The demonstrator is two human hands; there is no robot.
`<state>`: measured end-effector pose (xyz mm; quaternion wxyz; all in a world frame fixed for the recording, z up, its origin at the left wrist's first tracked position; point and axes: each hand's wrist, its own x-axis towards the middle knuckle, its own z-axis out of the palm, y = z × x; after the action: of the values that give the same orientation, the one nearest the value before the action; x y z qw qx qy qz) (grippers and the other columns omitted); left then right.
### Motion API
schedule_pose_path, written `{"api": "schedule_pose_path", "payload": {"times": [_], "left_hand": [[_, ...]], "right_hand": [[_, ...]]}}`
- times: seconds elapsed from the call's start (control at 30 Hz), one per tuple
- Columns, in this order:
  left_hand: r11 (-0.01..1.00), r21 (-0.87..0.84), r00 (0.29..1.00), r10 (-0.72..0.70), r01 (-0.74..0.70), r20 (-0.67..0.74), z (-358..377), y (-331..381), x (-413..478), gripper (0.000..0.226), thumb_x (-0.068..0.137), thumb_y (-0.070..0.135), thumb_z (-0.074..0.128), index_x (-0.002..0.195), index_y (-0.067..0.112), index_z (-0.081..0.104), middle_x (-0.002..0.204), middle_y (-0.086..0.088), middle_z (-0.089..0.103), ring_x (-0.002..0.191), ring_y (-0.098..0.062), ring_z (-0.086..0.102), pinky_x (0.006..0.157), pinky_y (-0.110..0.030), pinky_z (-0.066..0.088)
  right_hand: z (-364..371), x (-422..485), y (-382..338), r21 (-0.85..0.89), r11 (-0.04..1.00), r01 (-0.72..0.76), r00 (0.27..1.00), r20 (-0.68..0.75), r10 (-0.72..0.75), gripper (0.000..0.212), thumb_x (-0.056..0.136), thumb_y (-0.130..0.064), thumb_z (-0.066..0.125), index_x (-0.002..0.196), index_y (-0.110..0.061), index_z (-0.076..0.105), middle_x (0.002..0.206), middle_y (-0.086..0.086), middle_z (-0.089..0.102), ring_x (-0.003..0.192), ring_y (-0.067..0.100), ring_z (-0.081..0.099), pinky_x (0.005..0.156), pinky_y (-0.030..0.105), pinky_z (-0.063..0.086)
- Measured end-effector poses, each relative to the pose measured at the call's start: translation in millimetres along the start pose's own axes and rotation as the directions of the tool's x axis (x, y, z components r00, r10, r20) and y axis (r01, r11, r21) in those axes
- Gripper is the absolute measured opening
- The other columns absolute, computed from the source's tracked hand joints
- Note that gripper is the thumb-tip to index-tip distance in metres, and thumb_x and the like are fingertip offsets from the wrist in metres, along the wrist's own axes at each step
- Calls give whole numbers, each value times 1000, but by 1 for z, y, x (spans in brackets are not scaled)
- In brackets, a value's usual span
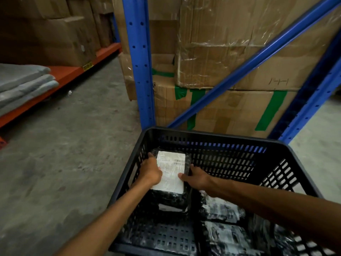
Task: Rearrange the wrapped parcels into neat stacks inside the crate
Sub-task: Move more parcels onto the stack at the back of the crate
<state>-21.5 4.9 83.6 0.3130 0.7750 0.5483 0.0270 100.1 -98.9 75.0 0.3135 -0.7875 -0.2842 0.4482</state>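
Observation:
A black slotted plastic crate stands on the floor in front of me. In its far left corner sits a stack of black-wrapped parcels. The top parcel bears a large white shipping label. My left hand grips that parcel's left edge and my right hand grips its right edge, thumb on the label. Lower parcels of the stack show beneath it. Other wrapped parcels lie flat on the crate floor to the right, and another one lies nearer me.
Blue rack uprights and a diagonal brace stand just behind the crate, with taped cardboard boxes behind them. An orange shelf with folded grey cloths runs along the left. Grey concrete floor lies left of the crate.

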Motion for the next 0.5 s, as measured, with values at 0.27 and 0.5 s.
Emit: {"api": "schedule_pose_path", "payload": {"times": [0.27, 0.5], "left_hand": [[954, 272, 985, 152, -124, -84, 5, 4, -5, 60, 92, 6, 53, 150, 10, 36, 146, -17, 48, 125, -34, 57, 99, -40, 50], [593, 763, 962, 232, -256, 142, 39, 59, -48, 84, 96, 19, 53, 157, -2, -1, 163, -27, -14, 152, -39, -16, 124, -50, 1]], "right_hand": [[-55, -16, 9, -693, 713, 111, 992, 30, -125, 72, 100, -46, 43, 156, -8, 18, 150, 18, 45, 135, 34, 46, 102, 34, 40], [-118, -40, 101, -887, 448, 115, 985, 44, -165, 62, 94, -25, 51, 151, -9, 30, 141, 12, 56, 124, 30, 57, 97, 31, 45]]}}
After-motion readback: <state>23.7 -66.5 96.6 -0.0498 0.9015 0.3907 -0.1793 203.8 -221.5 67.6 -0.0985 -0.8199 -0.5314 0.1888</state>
